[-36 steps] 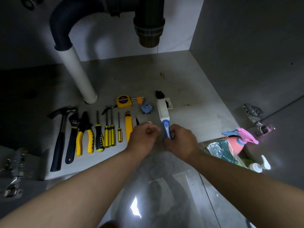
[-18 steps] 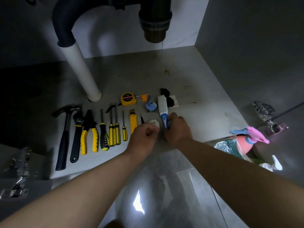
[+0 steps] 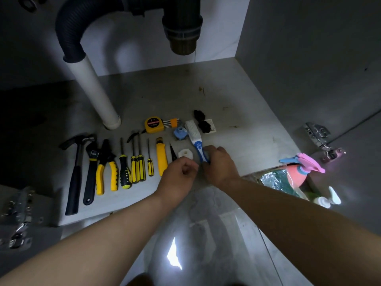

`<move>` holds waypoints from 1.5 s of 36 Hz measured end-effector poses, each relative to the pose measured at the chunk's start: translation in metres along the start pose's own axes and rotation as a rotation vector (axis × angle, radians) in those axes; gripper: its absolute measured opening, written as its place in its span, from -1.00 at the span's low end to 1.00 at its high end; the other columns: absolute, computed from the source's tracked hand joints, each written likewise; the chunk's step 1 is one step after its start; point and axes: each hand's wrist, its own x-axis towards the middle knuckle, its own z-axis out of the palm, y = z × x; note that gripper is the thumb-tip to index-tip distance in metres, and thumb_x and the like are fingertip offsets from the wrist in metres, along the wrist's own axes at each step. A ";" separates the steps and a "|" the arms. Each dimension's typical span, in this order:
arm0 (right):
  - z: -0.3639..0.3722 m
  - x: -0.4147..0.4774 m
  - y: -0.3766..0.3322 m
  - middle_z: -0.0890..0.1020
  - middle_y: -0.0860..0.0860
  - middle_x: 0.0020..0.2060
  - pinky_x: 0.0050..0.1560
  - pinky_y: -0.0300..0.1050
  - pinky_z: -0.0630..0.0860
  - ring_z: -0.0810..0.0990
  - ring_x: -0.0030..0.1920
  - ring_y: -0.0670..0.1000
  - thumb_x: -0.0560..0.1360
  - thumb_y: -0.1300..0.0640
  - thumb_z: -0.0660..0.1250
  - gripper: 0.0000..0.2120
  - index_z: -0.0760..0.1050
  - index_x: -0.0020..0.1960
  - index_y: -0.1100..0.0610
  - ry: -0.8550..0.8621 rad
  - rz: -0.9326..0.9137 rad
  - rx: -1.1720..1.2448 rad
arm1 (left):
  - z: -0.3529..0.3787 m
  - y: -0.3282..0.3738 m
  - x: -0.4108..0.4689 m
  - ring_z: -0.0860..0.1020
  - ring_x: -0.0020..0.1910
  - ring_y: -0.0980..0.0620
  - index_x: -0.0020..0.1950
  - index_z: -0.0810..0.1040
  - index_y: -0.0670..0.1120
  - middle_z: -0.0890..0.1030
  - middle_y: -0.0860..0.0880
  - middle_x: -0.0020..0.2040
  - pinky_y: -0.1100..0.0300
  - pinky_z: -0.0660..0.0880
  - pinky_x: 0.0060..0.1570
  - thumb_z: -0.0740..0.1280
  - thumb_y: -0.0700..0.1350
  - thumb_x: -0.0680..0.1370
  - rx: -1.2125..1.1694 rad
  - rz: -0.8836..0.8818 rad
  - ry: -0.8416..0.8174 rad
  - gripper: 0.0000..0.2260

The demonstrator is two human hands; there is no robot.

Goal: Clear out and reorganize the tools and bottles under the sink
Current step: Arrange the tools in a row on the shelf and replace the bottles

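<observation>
- The spray bottle (image 3: 300, 172) at the right edge was partly hidden behind the cabinet floor's (image 3: 237, 96) front lip and a crinkled foil bag (image 3: 274, 179); only its pink trigger head and salmon shoulder showed.
- A white pump top (image 3: 329, 200) below it was cut off by the right forearm.
- The lower end of the blue-and-white brush (image 3: 195, 139) disappeared under the right hand (image 3: 219, 168), so the handle's tip could not be seen.
- The two black lumps (image 3: 202, 121) beside the brush head were too dark to identify; one lay on a pale card.
- The left side of the cabinet was in deep shadow, and the door hinge (image 3: 18, 215) there was blurred.
- The right hand was curled closed around the brush handle, fingers wrapped over it, with the white bristle head pointing away, resting on the floor just beside a small blue fitting (image 3: 180, 133).
- The left hand (image 3: 178, 176) was loosely fisted, fingers tucked in near the right hand; whether it gripped anything could not be told. A white plastic nut (image 3: 185, 153) lay just beyond its knuckles.
- The tools lay in a row on the cabinet floor: hammer (image 3: 76, 172), adjustable wrench (image 3: 90, 172), yellow pliers (image 3: 106, 168), screwdrivers (image 3: 136, 164), yellow utility knife (image 3: 161, 157), with a tape measure (image 3: 152, 124) behind them near the white drain pipe (image 3: 92, 89).
</observation>
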 end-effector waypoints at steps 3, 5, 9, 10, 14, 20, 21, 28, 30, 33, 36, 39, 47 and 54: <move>-0.012 -0.007 0.005 0.52 0.13 0.17 0.11 -0.08 0.52 0.57 0.12 0.14 0.54 0.13 0.35 -0.54 0.40 0.42 0.10 -0.034 -0.043 0.015 | 0.002 0.003 -0.004 0.59 -0.02 0.08 0.02 0.64 0.00 0.64 0.05 -0.06 0.20 0.52 0.01 0.31 -0.19 0.61 0.019 0.009 -0.018 -0.86; -0.027 -0.015 0.011 0.56 0.11 0.10 0.13 -0.03 0.53 0.58 0.07 0.11 0.54 0.12 0.36 -0.56 0.42 0.40 0.11 -0.077 -0.066 0.033 | 0.006 0.007 -0.008 0.62 0.00 0.05 0.01 0.64 -0.02 0.67 0.02 -0.04 0.14 0.54 0.06 0.31 -0.20 0.61 0.049 0.027 -0.047 -0.86; -0.060 -0.049 0.036 0.59 -0.04 -0.14 -0.05 -0.20 0.47 0.54 -0.14 -0.03 0.51 0.16 0.35 -0.71 0.53 0.23 0.07 -0.175 -0.143 -0.008 | 0.025 0.017 -0.022 0.63 -0.05 0.05 -0.02 0.62 -0.04 0.68 0.03 -0.09 0.16 0.53 0.03 0.31 -0.23 0.59 0.171 0.107 -0.155 -0.88; -0.067 -0.063 0.046 0.61 -0.04 -0.17 -0.09 -0.22 0.45 0.55 -0.17 -0.03 0.51 0.17 0.34 -0.77 0.56 0.17 0.07 -0.177 -0.130 -0.007 | 0.032 0.021 -0.027 0.62 -0.10 0.05 -0.03 0.62 -0.04 0.67 0.05 -0.12 0.20 0.51 -0.04 0.31 -0.22 0.59 0.228 0.140 -0.196 -0.88; -0.075 -0.140 0.097 0.61 -0.06 -0.34 -0.28 -0.44 0.35 0.52 -0.34 -0.12 0.49 0.20 0.36 -0.90 0.63 -0.04 0.07 -0.086 0.033 0.119 | 0.064 0.038 -0.051 0.58 -0.17 0.05 0.03 0.63 -0.02 0.63 0.05 -0.14 0.22 0.49 -0.10 0.33 -0.19 0.58 0.442 0.251 -0.485 -0.89; -0.032 -0.267 0.183 0.62 -0.07 -0.29 -0.14 -0.17 0.48 0.62 -0.17 0.00 0.47 0.11 0.36 -0.92 0.55 -0.21 0.03 0.041 0.554 0.193 | 0.107 0.055 -0.083 0.55 -0.01 0.12 0.19 0.60 0.02 0.59 0.07 0.04 0.31 0.47 0.07 0.32 -0.04 0.63 0.692 0.326 -0.861 -0.84; -0.028 -0.280 0.196 0.63 -0.04 -0.21 -0.07 -0.15 0.50 0.63 -0.10 0.05 0.47 0.08 0.38 -0.96 0.54 -0.15 0.02 0.090 0.679 0.212 | 0.113 0.055 -0.087 0.56 0.02 0.11 0.20 0.59 0.04 0.59 0.06 0.08 0.24 0.49 0.13 0.31 -0.02 0.64 0.710 0.320 -0.888 -0.83; -0.024 -0.295 0.255 0.27 0.18 0.32 0.22 0.01 0.46 0.56 0.14 0.30 0.41 0.04 0.48 -0.31 0.23 0.44 0.00 0.207 1.018 0.328 | 0.143 0.043 -0.105 0.60 0.03 0.10 0.14 0.59 0.10 0.62 0.05 0.07 0.22 0.55 0.10 0.33 -0.05 0.63 0.680 0.254 -0.918 -0.89; -0.021 -0.284 0.265 0.25 0.19 0.33 0.21 -0.01 0.47 0.56 0.14 0.29 0.40 0.07 0.48 -0.28 0.23 0.47 -0.04 0.207 0.949 0.305 | 0.147 0.033 -0.108 0.61 0.00 0.09 0.09 0.60 0.11 0.64 0.05 0.04 0.21 0.56 0.07 0.33 -0.08 0.62 0.628 0.188 -0.897 -0.89; -0.012 -0.268 0.273 0.24 0.25 0.36 0.20 0.01 0.49 0.55 0.14 0.30 0.44 0.11 0.44 -0.38 0.30 0.44 0.01 0.136 0.870 0.182 | 0.150 0.019 -0.112 0.63 0.00 0.09 0.08 0.62 0.11 0.66 0.03 0.02 0.20 0.57 0.09 0.34 -0.11 0.61 0.587 0.106 -0.878 -0.87; -0.003 -0.262 0.265 0.28 0.26 0.30 0.12 0.05 0.54 0.58 0.01 0.32 0.49 0.19 0.34 -0.54 0.35 0.36 0.07 0.142 0.864 0.109 | 0.150 0.011 -0.114 0.63 0.02 0.06 0.11 0.63 0.06 0.66 0.00 0.04 0.21 0.57 0.09 0.36 -0.11 0.61 0.571 0.038 -0.863 -0.88; 0.003 -0.269 0.242 0.35 0.11 0.12 -0.04 -0.05 0.52 0.56 -0.09 0.27 0.41 0.15 0.40 -0.60 0.39 0.21 0.01 0.149 0.767 0.216 | 0.149 0.016 -0.113 0.64 0.03 0.02 0.15 0.61 0.00 0.65 -0.04 0.04 0.30 0.54 -0.04 0.35 -0.15 0.61 0.543 -0.048 -0.850 -0.86; -0.014 -0.249 0.156 0.54 -0.12 0.04 -0.07 -0.22 0.58 0.62 -0.02 -0.12 0.32 -0.02 0.46 -0.56 0.43 0.15 -0.17 0.117 0.247 0.722 | 0.152 0.040 -0.112 0.69 0.13 0.00 0.34 0.50 0.08 0.67 -0.06 0.20 0.04 0.65 0.11 0.47 0.06 0.55 0.120 -0.394 -0.781 -0.62; -0.026 -0.212 0.137 0.55 -0.04 0.00 -0.14 -0.37 0.49 0.56 -0.08 -0.13 0.31 -0.14 0.56 -0.50 0.42 0.15 -0.09 0.065 0.305 0.856 | 0.128 0.051 -0.103 0.72 -0.11 -0.07 0.11 0.62 -0.18 0.72 -0.21 -0.03 0.08 0.69 -0.10 0.34 -0.21 0.64 0.079 -0.264 -0.400 -0.90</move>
